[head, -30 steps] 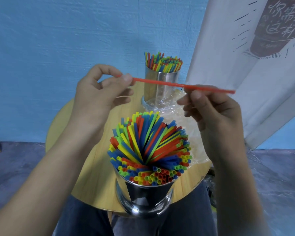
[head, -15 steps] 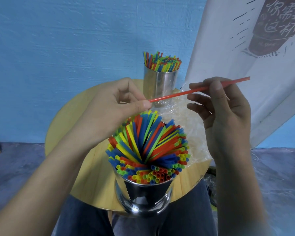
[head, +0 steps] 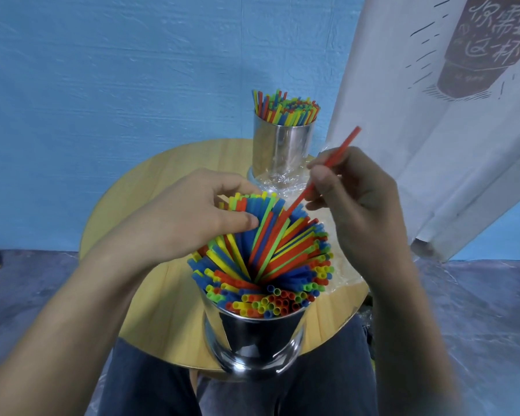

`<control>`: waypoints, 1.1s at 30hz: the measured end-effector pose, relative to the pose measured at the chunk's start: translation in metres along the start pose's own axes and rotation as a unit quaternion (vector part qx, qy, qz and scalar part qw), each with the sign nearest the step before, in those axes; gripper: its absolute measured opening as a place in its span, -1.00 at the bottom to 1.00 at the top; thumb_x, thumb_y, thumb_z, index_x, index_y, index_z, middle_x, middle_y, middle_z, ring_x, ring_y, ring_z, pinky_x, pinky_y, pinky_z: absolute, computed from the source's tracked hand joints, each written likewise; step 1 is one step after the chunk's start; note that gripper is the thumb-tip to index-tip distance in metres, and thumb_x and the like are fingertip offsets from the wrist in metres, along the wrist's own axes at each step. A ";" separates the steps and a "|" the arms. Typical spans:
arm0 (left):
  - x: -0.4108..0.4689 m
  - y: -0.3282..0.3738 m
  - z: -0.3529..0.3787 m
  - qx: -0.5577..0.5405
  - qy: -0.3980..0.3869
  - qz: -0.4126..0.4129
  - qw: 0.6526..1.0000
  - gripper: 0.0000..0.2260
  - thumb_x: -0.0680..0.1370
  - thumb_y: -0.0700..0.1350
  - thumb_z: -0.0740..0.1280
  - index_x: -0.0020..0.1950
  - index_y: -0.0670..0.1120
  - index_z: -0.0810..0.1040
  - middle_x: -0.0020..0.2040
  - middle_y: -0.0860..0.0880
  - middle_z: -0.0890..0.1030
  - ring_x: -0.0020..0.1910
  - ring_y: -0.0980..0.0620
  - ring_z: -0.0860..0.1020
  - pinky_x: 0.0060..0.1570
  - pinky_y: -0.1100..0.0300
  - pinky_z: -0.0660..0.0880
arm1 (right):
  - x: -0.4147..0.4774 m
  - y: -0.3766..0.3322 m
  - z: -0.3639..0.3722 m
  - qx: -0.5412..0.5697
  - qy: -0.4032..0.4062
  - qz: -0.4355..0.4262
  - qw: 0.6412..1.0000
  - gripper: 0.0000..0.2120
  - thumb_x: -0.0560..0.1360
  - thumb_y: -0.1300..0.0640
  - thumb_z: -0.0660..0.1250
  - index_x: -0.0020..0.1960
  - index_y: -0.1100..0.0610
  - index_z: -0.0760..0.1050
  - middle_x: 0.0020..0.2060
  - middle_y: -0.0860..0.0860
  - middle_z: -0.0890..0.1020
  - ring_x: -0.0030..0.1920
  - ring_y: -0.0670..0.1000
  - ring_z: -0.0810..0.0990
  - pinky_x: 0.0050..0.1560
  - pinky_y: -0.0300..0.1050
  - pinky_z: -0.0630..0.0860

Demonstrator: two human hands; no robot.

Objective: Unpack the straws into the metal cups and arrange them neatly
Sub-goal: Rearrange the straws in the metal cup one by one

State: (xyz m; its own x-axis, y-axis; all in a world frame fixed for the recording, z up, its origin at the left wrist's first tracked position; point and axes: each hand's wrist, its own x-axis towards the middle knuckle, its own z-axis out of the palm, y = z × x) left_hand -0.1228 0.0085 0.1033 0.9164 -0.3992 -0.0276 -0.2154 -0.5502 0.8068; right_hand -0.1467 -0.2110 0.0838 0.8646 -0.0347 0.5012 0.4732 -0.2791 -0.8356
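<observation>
Head view: the only camera, looking down past both arms.
Right hand [head: 357,211]: pinching one red straw [head: 333,157] between thumb and fingertips, its low end poking into the straws [head: 270,253] in the near cup [head: 252,334].
Left hand [head: 198,217]: curled round a clump of those straws, thumb in front, holding them aside.
Near cup: at the table [head: 150,187] edge, crammed and splayed.
Far cup [head: 282,148]: at the back, full, tidier, with plastic wrap [head: 342,274] beside it.
Tip: probably best to aim for the gap the left hand opens, slide the straw down steeply and not force it, since it'll likely kink.
</observation>
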 end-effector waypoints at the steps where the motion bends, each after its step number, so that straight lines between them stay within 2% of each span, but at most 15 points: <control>1: -0.001 0.001 0.000 -0.015 -0.005 0.002 1.000 -0.81 0.55 -0.07 0.48 0.13 0.15 0.67 -0.04 0.13 0.74 -0.08 0.10 0.71 0.00 -0.01 0.68 | 0.000 0.000 0.001 -0.018 -0.020 0.006 1.000 -0.95 0.66 0.18 0.34 0.06 0.06 0.57 -0.22 -0.05 0.61 -0.17 -0.01 0.64 -0.12 -0.07 0.63; 4: -0.002 0.001 -0.001 -0.039 -0.014 0.007 0.999 -0.80 0.54 -0.12 0.48 0.12 0.12 0.66 -0.04 0.15 0.74 -0.09 0.12 0.72 -0.04 0.08 0.69 | -0.001 0.001 0.002 -0.040 -0.057 0.034 0.997 -0.80 0.59 0.17 0.43 0.15 -0.05 0.52 -0.22 -0.05 0.61 -0.15 -0.09 0.61 -0.13 -0.26 0.53; 6: -0.002 0.000 0.000 -0.037 -0.019 0.008 0.999 -0.79 0.51 -0.07 0.52 0.12 0.13 0.65 0.00 0.15 0.73 -0.04 0.11 0.71 0.02 0.05 0.67 | -0.001 -0.001 0.002 -0.018 -0.066 0.044 0.997 -0.65 0.57 0.20 0.46 0.24 -0.09 0.43 -0.22 0.03 0.62 -0.18 -0.09 0.62 -0.15 -0.27 0.53; 8: -0.001 0.000 0.001 -0.031 -0.017 0.010 0.999 -0.76 0.47 0.00 0.55 0.11 0.14 0.64 0.03 0.11 0.72 0.02 0.08 0.69 0.09 -0.03 0.65 | -0.002 -0.002 0.003 -0.001 -0.057 0.053 0.997 -0.58 0.56 0.21 0.46 0.27 -0.12 0.37 -0.22 0.06 0.65 -0.24 -0.08 0.64 -0.19 -0.27 0.54; 10: 0.001 0.002 0.001 -0.027 -0.030 0.009 0.999 -0.73 0.44 0.04 0.56 0.11 0.15 0.63 0.02 0.12 0.72 0.00 0.08 0.70 0.07 -0.06 0.65 | -0.002 -0.002 0.003 -0.017 -0.048 0.048 0.998 -0.68 0.58 0.19 0.44 0.22 -0.11 0.45 -0.22 0.03 0.68 -0.23 -0.08 0.65 -0.18 -0.26 0.53; 12: 0.004 0.008 0.000 -0.018 -0.066 0.005 0.998 -0.73 0.43 0.04 0.56 0.09 0.16 0.63 -0.01 0.15 0.72 -0.07 0.11 0.72 -0.02 -0.01 0.69 | -0.001 -0.001 0.002 -0.045 -0.053 0.036 0.997 -0.83 0.62 0.16 0.39 0.12 -0.10 0.58 -0.19 -0.08 0.70 -0.14 -0.09 0.67 -0.13 -0.23 0.56; 14: 0.009 0.015 -0.001 0.008 -0.091 0.002 0.996 -0.75 0.44 0.05 0.56 0.08 0.18 0.63 -0.04 0.20 0.72 -0.11 0.17 0.72 -0.04 0.04 0.69 | -0.001 0.000 0.001 -0.063 -0.066 0.034 0.995 -0.85 0.64 0.14 0.36 0.06 -0.08 0.66 -0.15 -0.15 0.72 -0.04 -0.10 0.69 -0.08 -0.22 0.58; 16: 0.013 0.019 0.000 0.041 -0.100 -0.001 0.994 -0.75 0.44 0.08 0.56 0.09 0.19 0.63 -0.05 0.22 0.72 -0.10 0.19 0.71 0.03 0.04 0.67 | -0.002 0.000 0.000 -0.066 -0.085 0.051 0.993 -0.84 0.64 0.12 0.36 0.04 -0.06 0.70 -0.14 -0.15 0.73 -0.04 -0.09 0.70 -0.08 -0.21 0.60; 19: 0.017 0.019 0.002 0.072 -0.099 0.000 0.992 -0.74 0.46 0.12 0.54 0.11 0.20 0.63 -0.02 0.22 0.72 -0.04 0.19 0.70 0.11 0.02 0.63 | -0.002 0.000 -0.002 -0.069 -0.118 0.077 0.988 -0.83 0.64 0.08 0.35 0.05 -0.08 0.72 -0.12 -0.13 0.74 -0.04 -0.09 0.70 -0.08 -0.18 0.63; 22: 0.016 0.017 0.002 0.044 -0.097 -0.007 0.994 -0.81 0.48 0.06 0.54 0.05 0.15 0.64 -0.06 0.17 0.74 -0.11 0.15 0.72 0.04 -0.02 0.67 | -0.001 0.002 -0.005 -0.084 -0.137 0.088 0.983 -0.86 0.63 0.07 0.36 0.07 -0.08 0.70 -0.10 -0.14 0.73 -0.02 -0.09 0.68 -0.05 -0.18 0.62; 26: 0.016 0.016 0.003 0.039 -0.089 -0.007 0.995 -0.83 0.48 0.06 0.54 0.03 0.11 0.65 -0.09 0.13 0.74 -0.14 0.12 0.72 0.01 -0.06 0.67 | 0.000 0.002 -0.012 -0.118 -0.181 0.109 0.970 -0.90 0.59 0.00 0.36 -0.05 -0.04 0.64 -0.13 -0.15 0.69 -0.06 -0.12 0.66 -0.09 -0.21 0.55; 29: 0.016 0.014 0.004 0.043 -0.076 -0.007 0.996 -0.85 0.48 0.07 0.53 0.00 0.13 0.65 -0.11 0.15 0.74 -0.15 0.13 0.72 0.00 -0.06 0.67 | 0.004 0.000 -0.017 -0.135 -0.223 0.116 0.959 -0.90 0.57 -0.03 0.36 -0.06 -0.04 0.62 -0.11 -0.17 0.69 -0.08 -0.14 0.67 -0.16 -0.26 0.58; 33: 0.017 0.011 0.005 0.048 -0.062 -0.002 0.997 -0.86 0.47 0.11 0.53 -0.02 0.17 0.64 -0.11 0.16 0.73 -0.14 0.13 0.71 0.01 -0.05 0.67 | 0.007 -0.001 -0.019 -0.140 -0.239 0.112 0.954 -0.92 0.57 0.00 0.38 -0.04 -0.05 0.63 -0.08 -0.17 0.69 -0.04 -0.14 0.67 -0.10 -0.23 0.61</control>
State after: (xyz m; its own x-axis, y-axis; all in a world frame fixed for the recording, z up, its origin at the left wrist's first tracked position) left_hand -0.1110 -0.0080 0.1094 0.8702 -0.4808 -0.1074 -0.2487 -0.6170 0.7466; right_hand -0.1442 -0.2297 0.0927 0.9488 0.2995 0.1002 0.2608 -0.5639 -0.7836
